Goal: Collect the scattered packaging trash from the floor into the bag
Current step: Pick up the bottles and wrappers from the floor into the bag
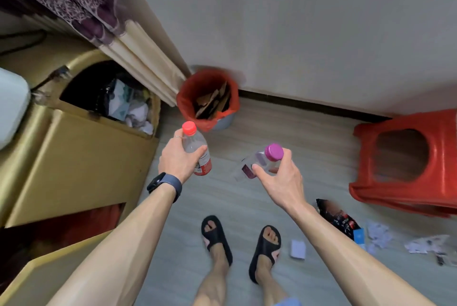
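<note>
The left hand point(176, 157) is wrapped around a clear bottle with a red cap point(197, 149), held nearly upright. The right hand point(282, 179) pinches a clear bottle with a purple cap point(262, 159) just below its neck, with the body tilted away to the left. Both bottles hang above the floor, short of the red bag point(185, 104), which lines a small grey bin point(225, 121) in the corner by the wall.

To do this step well, I would carry each bottle right over the bag's mouth and release it low rather than toss it. The opening is narrow, and the cardboard pieces point(212, 102) standing on end inside could bounce a bottle back out. Dropping them one at a time, base first, should slide them in beside the cardboard (the thin liner may slip off the rim if struck hard).

The bag holds only that brown cardboard, as far as I can see. To the left, a gold cabinet point(74, 157) has an open hollow stuffed with crumpled paper and dark plastic point(128, 105).

By the red plastic stool point(371, 182), a dark snack wrapper point(338, 219), white paper scraps point(378, 234) and a small white card point(298, 248) lie on the floor, not yet collected.
</note>
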A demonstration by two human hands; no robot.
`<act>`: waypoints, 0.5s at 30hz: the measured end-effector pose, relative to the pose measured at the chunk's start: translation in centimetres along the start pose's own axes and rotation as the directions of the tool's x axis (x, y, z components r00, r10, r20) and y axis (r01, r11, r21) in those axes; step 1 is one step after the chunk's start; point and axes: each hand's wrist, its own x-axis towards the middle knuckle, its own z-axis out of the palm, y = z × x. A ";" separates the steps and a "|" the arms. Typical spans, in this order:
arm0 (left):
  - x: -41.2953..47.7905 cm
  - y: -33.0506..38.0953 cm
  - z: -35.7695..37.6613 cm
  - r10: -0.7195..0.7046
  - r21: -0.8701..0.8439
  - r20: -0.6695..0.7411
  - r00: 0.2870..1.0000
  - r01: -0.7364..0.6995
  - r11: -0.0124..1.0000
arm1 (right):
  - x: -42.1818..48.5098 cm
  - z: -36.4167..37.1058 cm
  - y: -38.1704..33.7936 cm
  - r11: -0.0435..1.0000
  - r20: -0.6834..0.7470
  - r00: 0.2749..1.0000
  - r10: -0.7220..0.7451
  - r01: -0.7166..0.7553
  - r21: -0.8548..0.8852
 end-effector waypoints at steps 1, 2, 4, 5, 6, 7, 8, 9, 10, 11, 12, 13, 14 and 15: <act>1.7 -0.2 -0.5 -0.005 -0.002 -0.012 1.000 0.005 1.000 | 1.4 0.5 -1.2 1.000 0.001 1.000 -0.003 0.003 -0.008; 3.1 -0.3 -1.0 -0.002 -0.001 -0.018 1.000 0.002 1.000 | 2.5 1.0 -2.3 1.000 0.002 1.000 -0.009 0.009 -0.009; 5.8 -0.7 -1.5 -0.005 0.003 -0.022 1.000 0.006 1.000 | 4.6 2.0 -4.3 1.000 0.008 1.000 -0.008 0.007 0.015; 7.9 -0.9 -1.9 -0.011 0.008 -0.028 1.000 0.011 1.000 | 6.5 2.9 -5.5 0.999 0.002 1.000 -0.016 0.015 0.028; 8.7 -0.9 -1.8 -0.017 0.020 -0.019 1.000 0.018 1.000 | 7.3 3.2 -6.1 0.999 0.001 1.000 -0.016 0.016 0.051; 10.0 -1.0 -1.8 -0.019 0.034 -0.012 1.000 0.019 0.999 | 8.5 3.7 -7.0 0.998 -0.010 1.000 -0.019 0.020 0.064; 12.5 -1.4 -1.7 -0.016 0.040 -0.001 1.000 0.016 0.999 | 10.7 4.8 -8.2 0.997 -0.025 0.999 -0.022 0.024 0.069; 13.7 -1.4 -1.4 -0.001 0.044 0.017 1.000 0.000 0.999 | 12.0 5.4 -8.9 0.997 -0.039 0.999 -0.020 0.022 0.073; 15.0 -1.5 -1.1 0.021 0.045 0.034 0.999 -0.022 0.999 | 13.4 5.9 -9.9 0.997 -0.056 0.998 -0.022 0.026 0.074; 17.5 -2.0 -0.7 0.039 0.041 0.057 0.998 -0.041 0.998 | 15.5 7.3 -10.9 0.997 -0.080 0.997 -0.016 0.022 0.069; 18.5 -2.1 -0.3 0.057 0.037 0.073 0.996 -0.060 0.998 | 16.7 8.1 -11.6 0.998 -0.093 0.995 -0.018 0.024 0.065; 20.2 -2.5 0.0 0.076 0.037 0.084 0.994 -0.079 0.996 | 18.3 9.3 -12.4 0.998 -0.111 0.994 -0.016 0.023 0.061; 21.6 -3.0 0.4 0.088 0.031 0.101 0.991 -0.092 0.995 | 19.7 10.4 -13.1 0.998 -0.125 0.992 -0.006 0.014 0.060; 23.3 -3.7 0.8 0.107 0.033 0.117 0.987 -0.112 0.993 | 21.3 11.9 -13.8 0.998 -0.142 0.990 0.005 0.004 0.060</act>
